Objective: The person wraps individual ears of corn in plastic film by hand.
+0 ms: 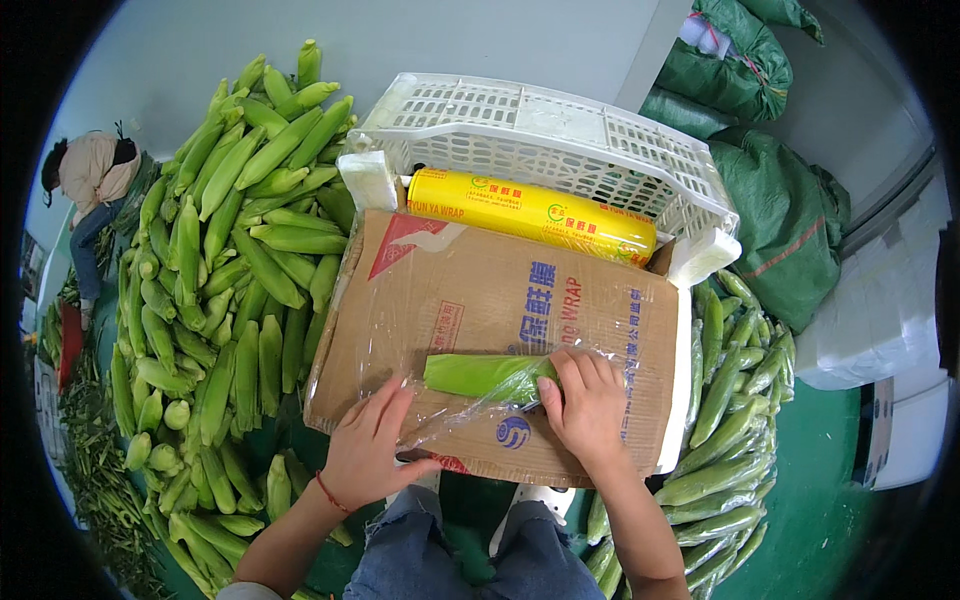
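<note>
An ear of corn in green husk (470, 377) lies crosswise on a flattened brown cardboard box (400, 300). Clear plastic film (425, 425) is stretched over the ear and the cardboard around it. My right hand (588, 410) grips the right end of the ear, thumb on the near side, with film around it. To the left of the ear, my left hand (368, 445) rests flat at the film's edge with fingers stretched and thumb apart. A yellow roll of cling film (530, 213) sits behind the cardboard.
A white plastic crate (540, 120) surrounds the roll. Unwrapped corn (220, 300) is heaped on the left; film-wrapped ears (720, 480) are piled on the right. Green sacks (775, 220) stand at the far right. Another person (95, 175) bends over at the far left.
</note>
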